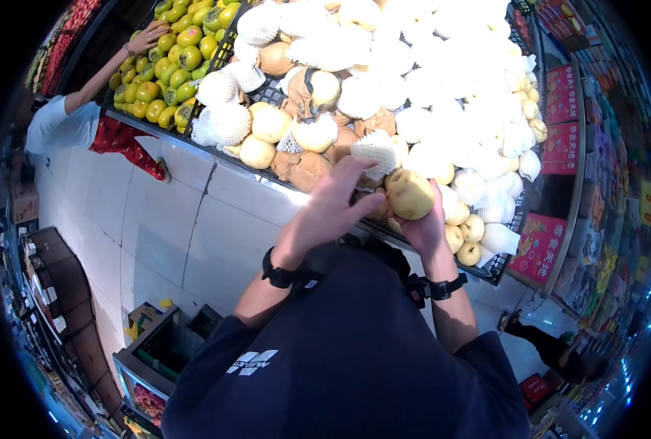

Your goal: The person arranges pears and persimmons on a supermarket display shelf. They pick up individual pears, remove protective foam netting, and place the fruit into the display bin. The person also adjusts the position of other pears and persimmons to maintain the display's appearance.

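Note:
A yellow pear [410,195] with brownish patches rests in my right hand [430,228], whose fingers curl around its underside and side. My left hand [339,197] hovers to the left of it, fingers apart and holding nothing. Just beyond that hand lies a white foam net sleeve [377,153] on the heap. Around both hands spread more pears [270,122], some bare, some in foam nets, others in brown paper wrapping [301,169]. Strong light washes out the far part of the heap.
Black plastic crates [495,277] hold the pears. On the left, a crate of green-yellow persimmons [166,71] is being touched by another person's hand [148,37]. Red printed panels [539,247] line a shelf at right. Behind me are a grey bin [149,351] and another person [556,348].

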The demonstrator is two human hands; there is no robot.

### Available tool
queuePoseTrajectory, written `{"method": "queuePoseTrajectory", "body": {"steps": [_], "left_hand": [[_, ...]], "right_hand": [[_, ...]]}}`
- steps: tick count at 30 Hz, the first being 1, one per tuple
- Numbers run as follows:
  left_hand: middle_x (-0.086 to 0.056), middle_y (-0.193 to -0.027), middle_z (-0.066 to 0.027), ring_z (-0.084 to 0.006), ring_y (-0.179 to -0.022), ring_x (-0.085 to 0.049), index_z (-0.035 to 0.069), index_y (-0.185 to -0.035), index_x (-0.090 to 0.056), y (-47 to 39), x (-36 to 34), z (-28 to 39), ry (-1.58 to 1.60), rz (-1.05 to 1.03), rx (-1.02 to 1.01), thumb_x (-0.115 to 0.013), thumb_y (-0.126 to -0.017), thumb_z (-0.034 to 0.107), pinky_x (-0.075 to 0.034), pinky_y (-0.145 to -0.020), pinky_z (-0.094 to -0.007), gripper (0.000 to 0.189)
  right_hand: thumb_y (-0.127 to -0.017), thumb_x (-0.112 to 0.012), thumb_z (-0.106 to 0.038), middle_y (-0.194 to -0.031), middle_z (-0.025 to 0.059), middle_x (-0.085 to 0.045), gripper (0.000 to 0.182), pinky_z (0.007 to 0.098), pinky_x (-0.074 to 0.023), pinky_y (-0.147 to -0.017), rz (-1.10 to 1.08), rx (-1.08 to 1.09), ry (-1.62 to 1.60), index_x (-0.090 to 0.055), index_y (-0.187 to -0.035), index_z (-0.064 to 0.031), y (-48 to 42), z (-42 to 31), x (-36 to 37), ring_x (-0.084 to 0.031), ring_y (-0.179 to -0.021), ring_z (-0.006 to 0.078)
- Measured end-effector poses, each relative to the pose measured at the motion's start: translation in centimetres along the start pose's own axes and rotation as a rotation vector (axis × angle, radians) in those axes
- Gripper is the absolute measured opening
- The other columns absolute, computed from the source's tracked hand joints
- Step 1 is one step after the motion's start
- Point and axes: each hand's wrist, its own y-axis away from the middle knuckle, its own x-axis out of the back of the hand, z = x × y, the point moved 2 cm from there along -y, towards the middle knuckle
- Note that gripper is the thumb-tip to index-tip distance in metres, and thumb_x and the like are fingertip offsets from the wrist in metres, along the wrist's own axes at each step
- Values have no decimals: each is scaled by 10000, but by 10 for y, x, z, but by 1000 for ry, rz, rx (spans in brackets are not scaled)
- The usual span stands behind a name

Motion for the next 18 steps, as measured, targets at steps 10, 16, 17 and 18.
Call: {"method": "queuePoseTrajectory", "body": {"steps": [10,16,17,18], "left_hand": [[-638,-1292,-179,-284,-1191,-641,33,-1455,-452,-25,-40,22,311,-240,-227,-847,-821,277,-500,-1025,-395,786],[-708,-1048,-195,-308,-970,-711,-16,-1299,-572,-24,-49,15,363,44,-108,-825,-846,351,-544,-850,-379,635],[-714,-1006,-193,-300,-936,-718,-22,-1269,-596,-25,-49,11,415,48,-21,-793,-878,347,-549,-828,-374,573],[-721,-965,-191,-293,-902,-725,-29,-1238,-621,-27,-49,6,468,52,68,-762,-910,344,-553,-805,-368,516]], "right_hand": [[-1059,-322,-580,-1189,110,-669,595,399,-558,-721,78,-191,-182,-588,-1316,-114,39,-15,-23,-679,-968,262],[-1106,-248,-519,-1106,115,-682,593,339,-539,-609,-19,161,367,-563,-1314,-62,45,-34,-32,-678,-845,231],[-1110,-231,-514,-1084,116,-684,600,335,-538,-607,-38,173,419,-560,-1311,-54,48,-34,-34,-679,-837,226],[-1115,-214,-509,-1062,117,-686,608,330,-538,-605,-54,185,472,-558,-1308,-46,52,-35,-39,-680,-829,221]]}}
